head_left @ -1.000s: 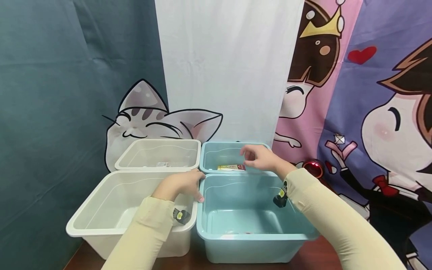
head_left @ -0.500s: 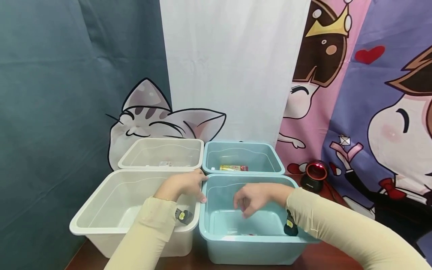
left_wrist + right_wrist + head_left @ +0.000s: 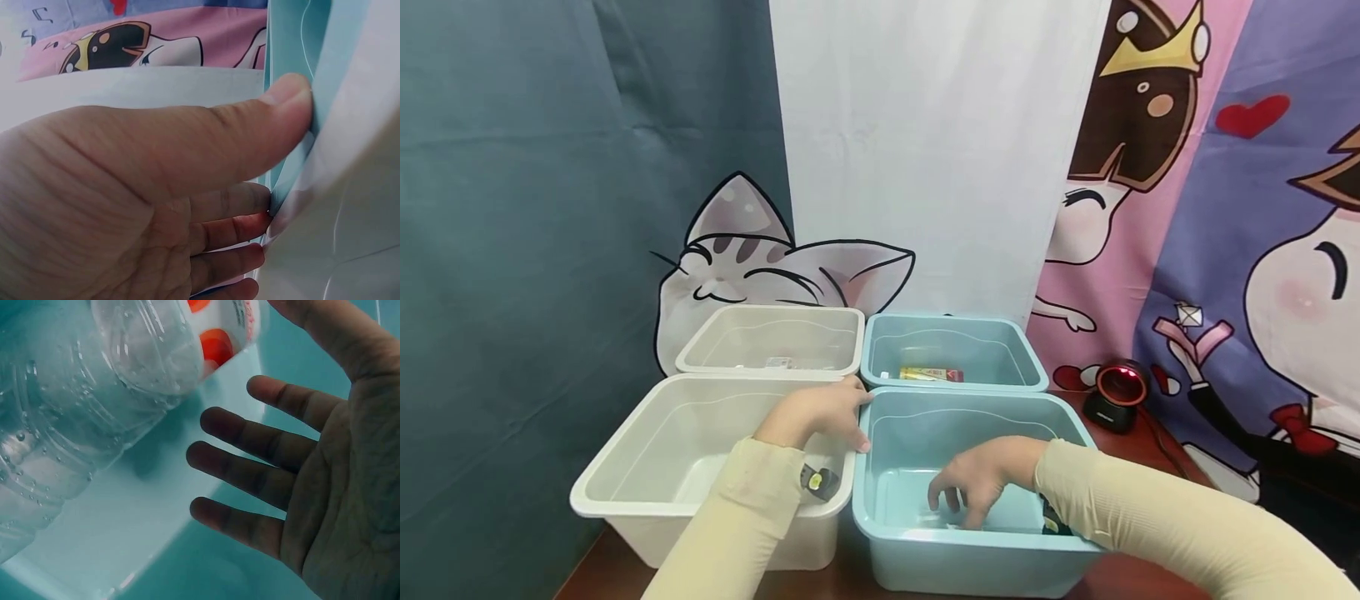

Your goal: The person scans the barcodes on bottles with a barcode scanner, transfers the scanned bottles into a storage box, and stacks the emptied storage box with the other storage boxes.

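My right hand (image 3: 981, 475) reaches down into the front blue bin (image 3: 917, 400), fingers spread and bent slightly downward. In the right wrist view a clear plastic bottle (image 3: 69, 419) lies in the bin, wet with droplets, its white label marked with orange-red spots. The fingertips (image 3: 206, 456) are beside the bottle, with a gap between them and it. At the seam where the front white bin (image 3: 591, 507) meets the front blue one, my left hand (image 3: 816, 417) rests on the rims. Its thumb and fingertips touch the edge, loosely extended.
Behind stand a smaller-looking white bin (image 3: 775, 310) with a small labelled item inside, and a blue bin (image 3: 955, 323) holding a yellow-and-red packet (image 3: 928, 375). A black scanner-like device (image 3: 1116, 398) glows red at the right, its cord on the brown table. Printed curtains hang behind.
My right hand has moved from over the back blue bin down into the front blue bin, lowering toward its near wall. The left hand stays on the rims. The head view has shifted slightly rightward.
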A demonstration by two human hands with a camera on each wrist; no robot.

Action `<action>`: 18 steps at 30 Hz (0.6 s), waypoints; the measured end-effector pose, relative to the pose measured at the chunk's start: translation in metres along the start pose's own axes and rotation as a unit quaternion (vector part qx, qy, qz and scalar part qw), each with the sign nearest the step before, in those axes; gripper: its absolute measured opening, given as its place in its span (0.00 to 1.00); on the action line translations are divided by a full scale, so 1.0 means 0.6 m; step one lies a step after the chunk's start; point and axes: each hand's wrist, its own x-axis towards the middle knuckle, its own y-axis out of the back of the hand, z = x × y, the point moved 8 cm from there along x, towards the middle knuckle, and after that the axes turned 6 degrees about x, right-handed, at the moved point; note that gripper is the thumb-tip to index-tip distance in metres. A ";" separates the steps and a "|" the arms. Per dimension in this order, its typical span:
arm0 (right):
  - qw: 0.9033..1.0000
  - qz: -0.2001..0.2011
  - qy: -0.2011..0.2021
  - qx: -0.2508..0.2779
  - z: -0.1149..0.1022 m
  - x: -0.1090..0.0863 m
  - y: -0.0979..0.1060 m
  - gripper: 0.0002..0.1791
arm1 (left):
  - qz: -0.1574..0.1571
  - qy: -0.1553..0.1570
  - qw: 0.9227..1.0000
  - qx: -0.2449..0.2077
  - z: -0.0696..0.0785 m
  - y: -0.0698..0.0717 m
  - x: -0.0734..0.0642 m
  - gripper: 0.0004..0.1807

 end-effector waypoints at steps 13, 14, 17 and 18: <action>0.993 -0.117 -0.009 -0.014 -0.006 0.033 -0.057 0.29 | -0.010 0.000 0.999 0.030 0.014 -0.004 0.001 0.44; 0.992 -0.121 -0.010 -0.012 -0.006 0.035 -0.059 0.29 | -0.011 0.002 1.000 0.026 0.013 -0.004 0.000 0.44; 0.992 -0.125 -0.012 -0.018 -0.007 0.041 -0.062 0.29 | -0.009 0.006 1.000 0.021 0.011 -0.003 -0.001 0.45; 0.992 -0.123 -0.014 -0.022 -0.006 0.042 -0.062 0.29 | -0.009 0.008 1.000 0.020 0.010 -0.002 -0.001 0.45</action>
